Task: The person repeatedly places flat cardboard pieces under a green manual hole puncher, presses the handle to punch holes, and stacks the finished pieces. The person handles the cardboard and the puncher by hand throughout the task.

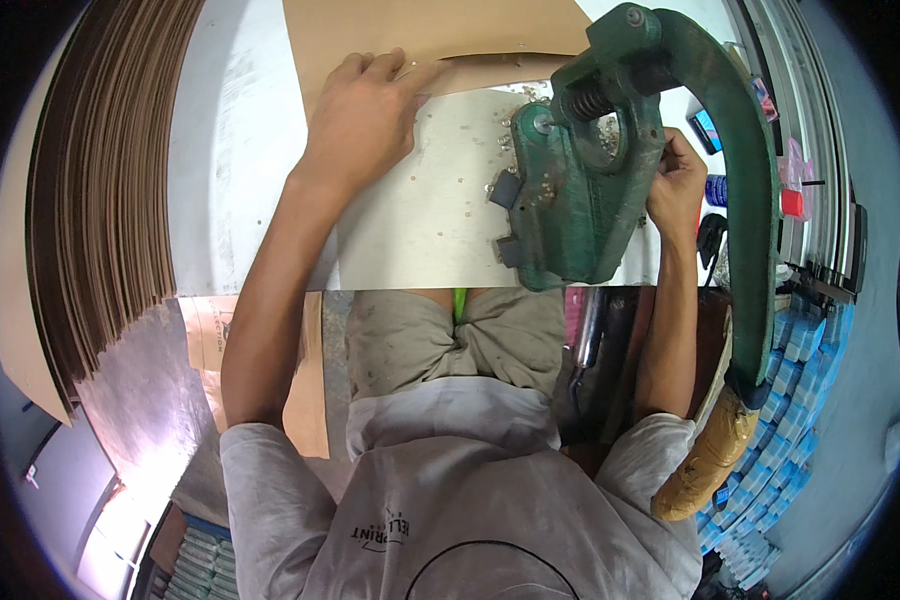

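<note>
My left hand (365, 125) lies at the near edge of a large brown paper sheet (370, 25) at the far side of the table. Its fingers bend over that edge, and the thumb is partly hidden. Along the edge to the right, the paper gapes in a dark slit. Right of centre stands a green hand-lever eyelet press (610, 200) with a coiled spring. Close to the press's right side, my right hand (678, 190) has its fingers curled together. What they hold, if anything, is hidden. Small metal eyelets (535, 92) lie scattered around the press.
A long curved lever ends in a tape-wrapped handle (705, 460) near my right arm. Tall stacked brown cardboard (120, 180) lines the left. A phone (707, 130) and a blue roll (716, 190) lie right of the press. Blue bundles (795, 390) are piled at the lower right.
</note>
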`<control>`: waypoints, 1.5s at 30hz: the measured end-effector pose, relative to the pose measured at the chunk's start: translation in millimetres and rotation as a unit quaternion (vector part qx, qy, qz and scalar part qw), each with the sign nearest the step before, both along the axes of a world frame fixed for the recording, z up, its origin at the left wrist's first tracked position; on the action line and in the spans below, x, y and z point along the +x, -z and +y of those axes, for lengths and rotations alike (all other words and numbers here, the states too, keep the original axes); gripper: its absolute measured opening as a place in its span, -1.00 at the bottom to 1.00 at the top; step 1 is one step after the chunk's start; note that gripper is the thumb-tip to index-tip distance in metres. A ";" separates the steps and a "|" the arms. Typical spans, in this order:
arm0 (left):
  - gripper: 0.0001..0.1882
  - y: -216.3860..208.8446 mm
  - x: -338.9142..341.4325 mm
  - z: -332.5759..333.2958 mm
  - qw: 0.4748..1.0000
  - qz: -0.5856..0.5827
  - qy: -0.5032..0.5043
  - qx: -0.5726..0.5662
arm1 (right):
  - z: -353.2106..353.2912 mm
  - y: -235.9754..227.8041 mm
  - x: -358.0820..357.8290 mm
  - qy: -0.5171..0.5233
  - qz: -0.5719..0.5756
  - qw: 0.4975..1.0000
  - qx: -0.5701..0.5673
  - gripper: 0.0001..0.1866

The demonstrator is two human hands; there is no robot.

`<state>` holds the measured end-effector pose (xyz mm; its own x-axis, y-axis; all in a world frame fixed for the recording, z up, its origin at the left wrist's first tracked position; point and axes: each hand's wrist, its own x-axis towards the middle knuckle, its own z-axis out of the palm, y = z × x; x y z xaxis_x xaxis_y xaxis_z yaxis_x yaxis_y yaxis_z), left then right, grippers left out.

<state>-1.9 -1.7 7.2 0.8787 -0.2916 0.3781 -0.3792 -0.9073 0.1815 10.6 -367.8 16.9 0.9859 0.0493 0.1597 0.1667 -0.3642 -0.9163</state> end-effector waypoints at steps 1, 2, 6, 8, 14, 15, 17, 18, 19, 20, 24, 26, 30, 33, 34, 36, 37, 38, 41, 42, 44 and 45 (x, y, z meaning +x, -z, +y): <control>-0.48 -1.5 0.8 0.1 1.000 0.007 0.001 -0.003 | 0.2 -2.8 -0.4 0.005 -0.001 1.000 -0.013 -0.84; -0.48 -1.0 1.8 1.2 1.000 0.014 -0.006 -0.007 | -0.5 -6.1 0.0 0.005 0.011 0.998 -0.055 -0.84; -0.48 -5.1 9.8 3.3 0.998 0.050 -0.029 -0.036 | 4.2 -18.8 -1.6 -0.002 0.017 0.982 -0.188 -0.79; -0.41 -6.4 14.1 6.4 0.997 0.054 -0.041 -0.047 | 11.4 -33.6 -6.1 -0.024 0.002 0.966 -0.258 -0.72; -0.23 5.2 32.7 14.0 0.998 0.009 -0.058 -0.036 | 22.0 -14.3 33.5 -0.059 -0.091 0.968 -0.227 -0.72; -0.22 4.2 33.8 14.5 0.997 0.015 -0.062 -0.034 | 22.4 -9.6 44.4 -0.052 -0.099 0.965 -0.237 -0.72; -0.22 1.7 34.9 15.2 0.997 0.026 -0.067 -0.035 | 23.2 -5.5 57.8 -0.047 -0.086 0.972 -0.215 -0.72; -0.22 -0.4 35.2 15.1 0.997 0.030 -0.067 -0.038 | 23.3 -3.2 62.6 -0.047 -0.081 0.974 -0.205 -0.72; -0.22 -1.9 34.3 15.5 0.996 0.033 -0.068 -0.040 | 24.1 -1.7 65.7 -0.047 -0.074 0.977 -0.194 -0.72; -0.22 -2.1 33.4 16.0 0.996 0.034 -0.071 -0.034 | 25.1 0.5 63.9 -0.047 -0.068 0.979 -0.186 -0.71; -0.23 4.6 32.0 16.8 0.997 0.011 -0.065 -0.035 | 27.5 3.9 52.3 -0.048 -0.040 0.987 -0.147 -0.70; -0.28 6.2 30.2 16.5 0.997 0.000 -0.057 -0.043 | 24.6 6.6 50.4 -0.047 -0.030 0.990 -0.126 -0.69; -0.33 10.9 30.6 14.2 0.997 -0.010 -0.059 -0.045 | 30.0 11.7 46.9 -0.055 -0.011 0.995 -0.078 -0.67; -0.30 15.1 24.8 17.7 0.997 -0.014 -0.071 -0.030 | 60.0 -14.5 24.3 -0.074 0.027 0.996 -0.038 -0.78; -0.29 15.3 25.8 15.7 0.997 -0.016 -0.069 -0.029 | 56.2 -3.9 19.1 -0.059 0.039 0.998 0.004 -0.79; -0.24 19.5 24.0 13.9 0.997 -0.033 -0.062 -0.013 | 48.1 16.8 14.3 -0.038 0.050 0.997 0.050 -0.80; -0.22 20.8 24.0 15.4 0.997 -0.043 -0.062 -0.001 | 45.2 27.3 14.1 -0.048 0.015 0.998 0.030 -0.80; -0.24 20.3 25.2 15.1 0.997 -0.042 -0.065 -0.001 | 44.4 34.2 15.3 -0.056 -0.024 0.998 0.010 -0.81; -0.31 18.2 22.7 10.9 0.997 -0.038 -0.074 0.002 | 44.3 36.8 15.1 -0.071 0.019 0.995 0.062 -0.82; -0.34 17.9 21.8 10.6 0.996 -0.038 -0.080 0.008 | 46.2 35.8 12.8 -0.074 0.060 0.991 0.098 -0.82; -0.40 18.3 22.7 11.1 0.996 -0.030 -0.085 0.001 | 60.1 27.6 8.7 -0.083 0.038 0.993 0.074 -0.84; -0.43 16.7 26.5 12.8 0.996 -0.024 -0.085 -0.012 | 68.1 20.1 5.6 -0.081 0.033 0.994 0.059 -0.85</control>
<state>24.6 11.1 -9.5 0.8955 -0.1313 0.4252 -0.2299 -0.9546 0.1895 16.3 -299.6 -3.2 0.9752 0.1928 0.1083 0.1515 -0.2262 -0.9622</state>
